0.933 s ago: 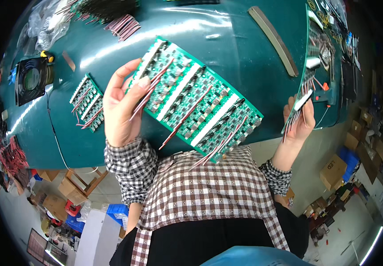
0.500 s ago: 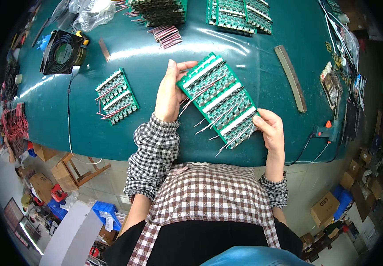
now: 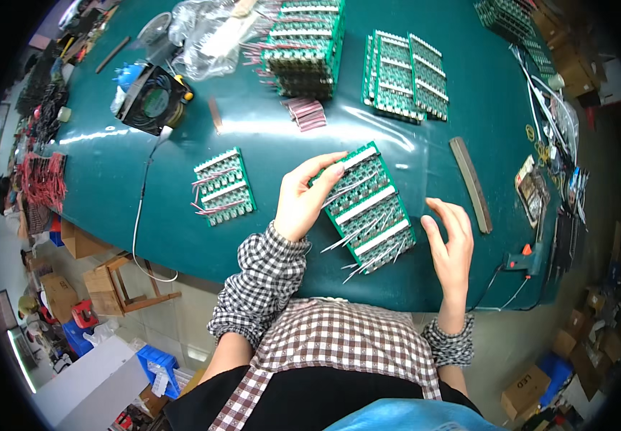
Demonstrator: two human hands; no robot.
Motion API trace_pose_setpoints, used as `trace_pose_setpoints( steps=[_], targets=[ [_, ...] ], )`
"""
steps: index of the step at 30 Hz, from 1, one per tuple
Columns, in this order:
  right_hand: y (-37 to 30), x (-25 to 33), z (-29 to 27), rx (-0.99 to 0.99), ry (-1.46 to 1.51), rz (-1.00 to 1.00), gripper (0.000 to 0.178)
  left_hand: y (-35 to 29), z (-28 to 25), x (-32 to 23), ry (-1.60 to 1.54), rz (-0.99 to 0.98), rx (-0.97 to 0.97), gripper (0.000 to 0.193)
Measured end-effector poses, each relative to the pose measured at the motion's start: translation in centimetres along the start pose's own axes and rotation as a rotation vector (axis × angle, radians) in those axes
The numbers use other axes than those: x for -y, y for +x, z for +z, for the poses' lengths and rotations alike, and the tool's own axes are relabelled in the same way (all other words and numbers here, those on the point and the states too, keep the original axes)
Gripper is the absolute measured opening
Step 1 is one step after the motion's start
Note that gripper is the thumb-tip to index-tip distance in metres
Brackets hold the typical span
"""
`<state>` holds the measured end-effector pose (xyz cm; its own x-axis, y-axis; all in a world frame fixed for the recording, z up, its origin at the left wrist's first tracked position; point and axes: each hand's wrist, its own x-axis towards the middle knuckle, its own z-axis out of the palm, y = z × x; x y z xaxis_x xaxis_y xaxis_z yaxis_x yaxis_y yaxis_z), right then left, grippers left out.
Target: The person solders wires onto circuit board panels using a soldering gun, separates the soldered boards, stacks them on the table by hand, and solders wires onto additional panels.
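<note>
A green circuit board panel point(image 3: 376, 210) with white strips and thin wires along it lies tilted on the table in front of me. My left hand point(image 3: 303, 197) has its thumb and fingers closed on the panel's upper left edge. To the right of the panel, my right hand point(image 3: 451, 241) is off it, fingers apart and holding nothing. A smaller green circuit board point(image 3: 226, 185) with red, white and black wires lies to the left of my left hand.
Farther back stand a tall stack of wired boards point(image 3: 303, 61), a bundle of short wires point(image 3: 305, 115) and flat board panels point(image 3: 405, 75). A black fan point(image 3: 151, 100) sits at the left. On the right are a wooden strip point(image 3: 471, 183) and a teal glue gun point(image 3: 525, 260).
The panel has gone from being held in both hands to lying on the table. My right hand has let go of its right edge. The view has shifted, showing more of the table's far side.
</note>
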<state>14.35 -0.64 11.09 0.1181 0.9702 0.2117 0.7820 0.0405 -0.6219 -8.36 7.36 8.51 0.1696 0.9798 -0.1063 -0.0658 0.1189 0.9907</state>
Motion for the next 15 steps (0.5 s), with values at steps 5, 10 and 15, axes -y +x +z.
trace_pose_setpoints(
  steps=[5,10,15],
  targets=[
    [3.9,2.8,1.7,0.329,0.458,0.102,0.031,2.5,-2.1,-5.8,0.199,0.166,0.048,0.027],
    [10.1,5.4,2.8,0.277,0.821,0.064,0.038,9.4,-5.5,-11.5,0.247,0.322,0.12,0.031],
    [18.0,8.8,4.7,0.221,0.856,0.073,0.045,20.7,-8.0,-17.8,0.661,0.189,0.099,0.036]
  ],
)
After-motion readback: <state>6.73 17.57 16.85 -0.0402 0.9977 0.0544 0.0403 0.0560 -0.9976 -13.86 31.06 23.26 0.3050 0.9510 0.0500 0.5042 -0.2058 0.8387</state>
